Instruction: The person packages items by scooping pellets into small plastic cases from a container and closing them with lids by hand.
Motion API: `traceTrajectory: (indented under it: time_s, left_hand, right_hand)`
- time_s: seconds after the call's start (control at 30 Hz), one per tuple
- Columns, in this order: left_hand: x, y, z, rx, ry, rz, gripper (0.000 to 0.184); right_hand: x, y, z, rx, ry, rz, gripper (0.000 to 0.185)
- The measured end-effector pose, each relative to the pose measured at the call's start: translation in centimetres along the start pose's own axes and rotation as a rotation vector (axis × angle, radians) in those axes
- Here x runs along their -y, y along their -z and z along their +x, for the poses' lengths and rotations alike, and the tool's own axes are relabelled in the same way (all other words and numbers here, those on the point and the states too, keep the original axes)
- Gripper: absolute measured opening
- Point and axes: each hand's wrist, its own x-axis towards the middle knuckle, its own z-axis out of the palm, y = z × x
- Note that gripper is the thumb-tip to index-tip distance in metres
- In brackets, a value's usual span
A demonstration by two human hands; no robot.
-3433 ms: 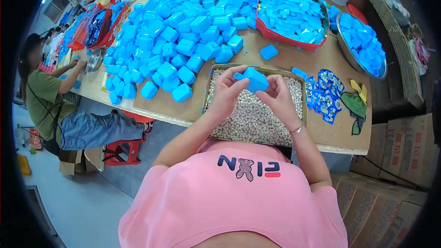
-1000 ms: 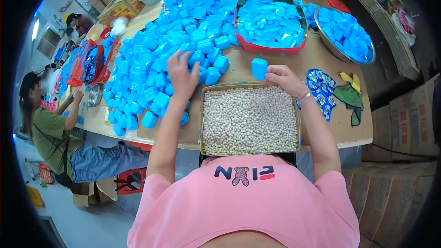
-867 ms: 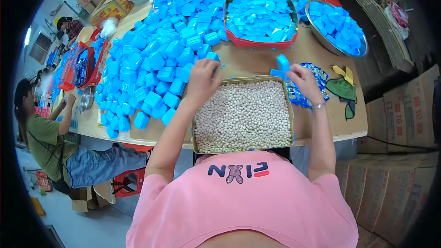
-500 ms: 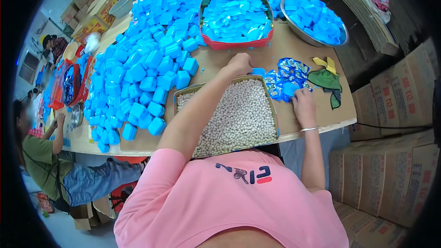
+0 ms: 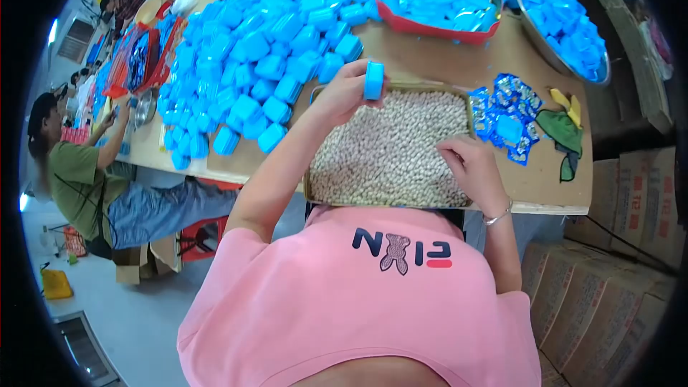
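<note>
My left hand grips a small blue plastic case upright between thumb and fingers, above the far left part of a shallow tray. Small round whitish balls fill that tray. Over its right side hovers my right hand, its fingers bent together; whatever is in them, if anything, is hidden. Right of the tray lie several shiny blue printed packets, with a flat light-blue piece resting on top of them.
A large heap of blue cases covers the table's left. Behind are a red-rimmed tub and a metal bowl, both holding blue pieces. A green cloth lies right; cartons stand beyond. Another person works left.
My left hand has lifted a blue case from beyond the tray and drawn it back. My right hand has left the packets and moved over the balls. The camera view has shifted.
</note>
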Motion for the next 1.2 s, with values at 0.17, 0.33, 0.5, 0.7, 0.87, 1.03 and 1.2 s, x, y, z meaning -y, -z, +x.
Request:
traceTrajectory:
  time_s: [0.17,0.33,0.5,0.7,0.87,1.03,1.2]
  left_hand:
    - [0.2,0.9,-8.5,-0.381,0.145,0.034,0.025]
    - [1.4,0.4,-12.7,-0.404,0.102,-0.068,0.034]
    - [1.8,-0.9,-13.3,-0.352,0.132,-0.064,0.036]
    - [3.2,-2.5,-11.7,-0.212,0.156,-0.071,0.038]
    - [3.5,-4.4,-11.4,-0.158,0.226,-0.080,0.038]
    - [4.8,-4.4,-11.2,-0.180,0.216,-0.220,0.037]
    - [4.9,-3.1,-11.1,-0.142,0.214,-0.313,0.037]
  right_hand:
    - [3.0,-4.1,0.9,0.268,0.075,-0.101,0.031]
    - [4.9,-6.2,1.4,0.292,0.246,-0.272,0.035]
    - [3.6,-4.9,0.7,0.501,0.113,-0.153,0.028]
    - [1.6,-4.5,1.1,0.478,-0.057,0.111,0.014]
    - [4.4,-3.6,1.8,0.399,-0.074,0.077,0.016]
    - [5.8,-5.2,2.0,0.146,0.205,0.104,0.024]
    - [3.5,-2.5,0.7,0.230,0.010,-0.001,0.023]
